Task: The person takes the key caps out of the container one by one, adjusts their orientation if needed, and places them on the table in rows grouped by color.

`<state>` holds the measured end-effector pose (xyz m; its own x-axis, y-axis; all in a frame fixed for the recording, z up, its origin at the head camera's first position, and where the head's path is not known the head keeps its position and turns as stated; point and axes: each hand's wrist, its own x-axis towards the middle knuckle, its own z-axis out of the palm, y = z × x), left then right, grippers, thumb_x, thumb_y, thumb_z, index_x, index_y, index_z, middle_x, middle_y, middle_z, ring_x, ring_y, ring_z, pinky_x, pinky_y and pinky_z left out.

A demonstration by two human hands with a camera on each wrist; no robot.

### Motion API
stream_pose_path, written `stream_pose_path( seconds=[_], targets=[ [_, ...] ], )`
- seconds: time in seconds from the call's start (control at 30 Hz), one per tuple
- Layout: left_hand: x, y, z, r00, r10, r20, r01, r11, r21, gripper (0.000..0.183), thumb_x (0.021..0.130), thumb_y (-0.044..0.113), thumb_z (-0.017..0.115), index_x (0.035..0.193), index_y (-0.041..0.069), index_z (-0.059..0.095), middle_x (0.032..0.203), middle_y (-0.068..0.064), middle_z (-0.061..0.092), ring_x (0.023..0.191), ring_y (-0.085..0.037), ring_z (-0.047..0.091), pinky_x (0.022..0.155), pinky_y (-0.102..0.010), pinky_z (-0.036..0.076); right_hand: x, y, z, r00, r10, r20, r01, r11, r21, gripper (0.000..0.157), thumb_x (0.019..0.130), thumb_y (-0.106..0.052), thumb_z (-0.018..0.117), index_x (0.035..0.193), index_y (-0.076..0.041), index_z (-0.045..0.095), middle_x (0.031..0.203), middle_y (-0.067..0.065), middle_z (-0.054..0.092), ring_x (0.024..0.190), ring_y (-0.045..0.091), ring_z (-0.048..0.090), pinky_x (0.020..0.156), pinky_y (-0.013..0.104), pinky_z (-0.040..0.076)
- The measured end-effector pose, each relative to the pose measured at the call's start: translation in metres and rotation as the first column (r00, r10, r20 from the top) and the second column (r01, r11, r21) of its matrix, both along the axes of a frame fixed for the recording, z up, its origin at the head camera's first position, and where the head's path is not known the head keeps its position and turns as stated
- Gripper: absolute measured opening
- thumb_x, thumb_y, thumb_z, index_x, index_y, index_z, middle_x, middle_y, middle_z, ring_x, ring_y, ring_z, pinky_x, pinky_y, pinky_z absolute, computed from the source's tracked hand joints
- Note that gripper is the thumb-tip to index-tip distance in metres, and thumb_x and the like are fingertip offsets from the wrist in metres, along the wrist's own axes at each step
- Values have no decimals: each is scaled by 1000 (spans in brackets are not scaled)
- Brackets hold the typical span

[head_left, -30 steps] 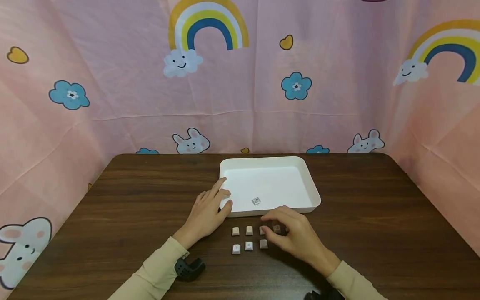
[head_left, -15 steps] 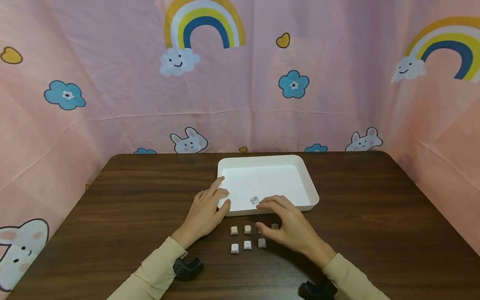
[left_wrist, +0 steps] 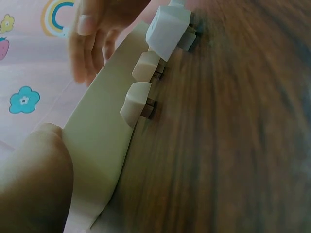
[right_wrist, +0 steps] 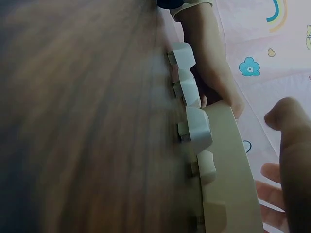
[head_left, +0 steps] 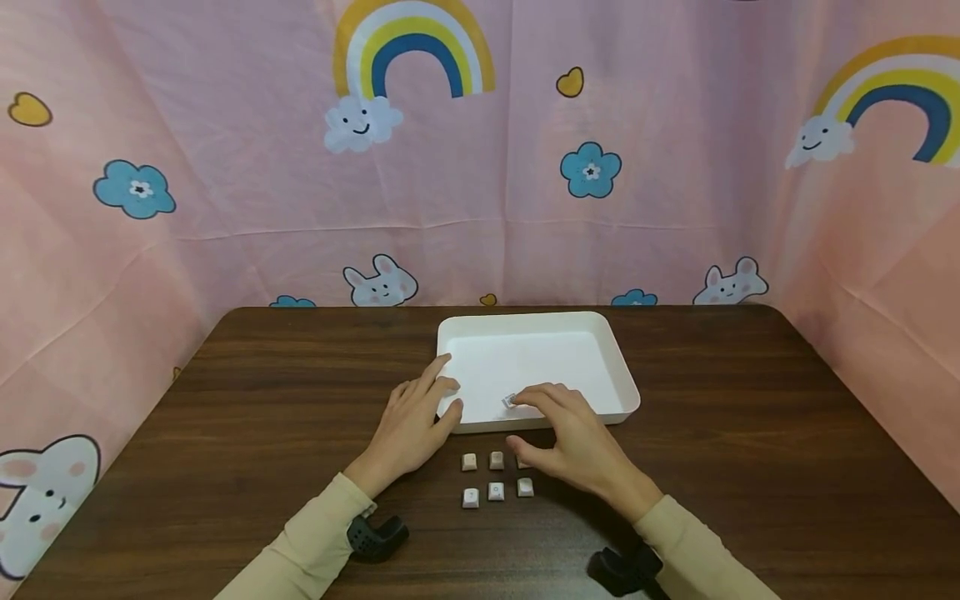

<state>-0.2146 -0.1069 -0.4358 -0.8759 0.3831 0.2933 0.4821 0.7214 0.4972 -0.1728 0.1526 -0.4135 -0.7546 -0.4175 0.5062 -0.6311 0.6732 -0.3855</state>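
Observation:
A white tray (head_left: 558, 367) stands on the brown wooden table, with a small square keycap (head_left: 508, 401) lying inside near its front wall. My left hand (head_left: 412, 423) rests at the tray's left side, fingers spread over the rim. My right hand (head_left: 579, 437) reaches over the front wall; its fingertips are at that keycap, while the thumb stays apart, outside the tray. Two rows of keycaps sit in front of the tray, among them a white keycap (head_left: 496, 492) and a beige keycap (head_left: 469, 462). My right hand partly hides the back row. Dark bases show beneath a white keycap (left_wrist: 167, 31) in the left wrist view.
The dark wood table (head_left: 300, 400) extends around the tray. A pink curtain (head_left: 255, 150) with rainbows, flowers and rabbits hangs behind and at the sides. Black wrist devices (head_left: 377, 537) are strapped under both forearms.
My right hand has moved from the back row of keycaps up and over the tray's front wall, to the keycap inside. My left hand has stayed at the rim.

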Motion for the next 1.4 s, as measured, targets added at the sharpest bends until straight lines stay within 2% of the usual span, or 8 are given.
stream_pose_path(
  seconds=[0.17,0.37,0.57,0.7,0.97,1.17,1.4],
  targets=[
    [0,1,-1,1000,2,-11,-2,1000,-2,29,106,33,51,124,14,64,165,-6,32,129,-40,55,111,-66,31,-1,-8,3,998,-27,54,21,994,112,57,88,-50,71,134,-17,63,132,-1,66,121,18,61,107,45,45],
    [0,2,0,1000,3,-29,-3,1000,-1,27,105,31,52,122,14,64,164,-7,35,127,-40,56,110,-67,32,-2,-11,3,998,-21,65,9,984,180,66,90,-52,68,144,-18,54,139,1,63,127,20,59,112,44,42],
    [0,1,2,1000,5,-17,-5,1000,-6,29,106,33,49,123,15,64,165,-5,33,127,-38,56,111,-66,31,-4,-10,3,992,-14,123,-13,977,214,68,94,-55,61,150,-18,49,148,2,58,134,22,56,115,46,40],
    [1,1,3,1000,3,-16,-3,1000,-7,28,106,33,49,123,16,64,165,-5,33,127,-38,56,111,-66,31,-4,-10,1,991,-18,133,-17,966,259,65,98,-57,54,151,-19,48,151,1,54,135,22,55,115,44,39],
    [-1,1,-1,1000,0,-20,0,1000,-6,28,106,33,49,122,15,64,165,-6,34,126,-39,56,111,-66,31,-4,-9,-2,993,-35,110,1,954,299,62,99,-60,52,147,-21,52,143,-1,61,133,19,56,111,42,44],
    [-1,1,-2,1000,1,-15,-1,1000,-9,29,106,33,48,122,15,64,165,-6,33,127,-39,56,111,-66,31,-3,-10,-2,994,-36,103,6,959,284,62,98,-59,55,144,-19,56,138,1,64,129,21,59,108,43,47],
    [0,0,0,1000,1,-5,-1,1000,-13,29,107,34,48,123,16,63,165,-4,32,128,-38,56,112,-65,31,-3,-9,-2,997,-11,80,-11,964,265,54,97,-57,59,131,-16,66,126,0,68,116,18,64,98,39,54]
  ],
)
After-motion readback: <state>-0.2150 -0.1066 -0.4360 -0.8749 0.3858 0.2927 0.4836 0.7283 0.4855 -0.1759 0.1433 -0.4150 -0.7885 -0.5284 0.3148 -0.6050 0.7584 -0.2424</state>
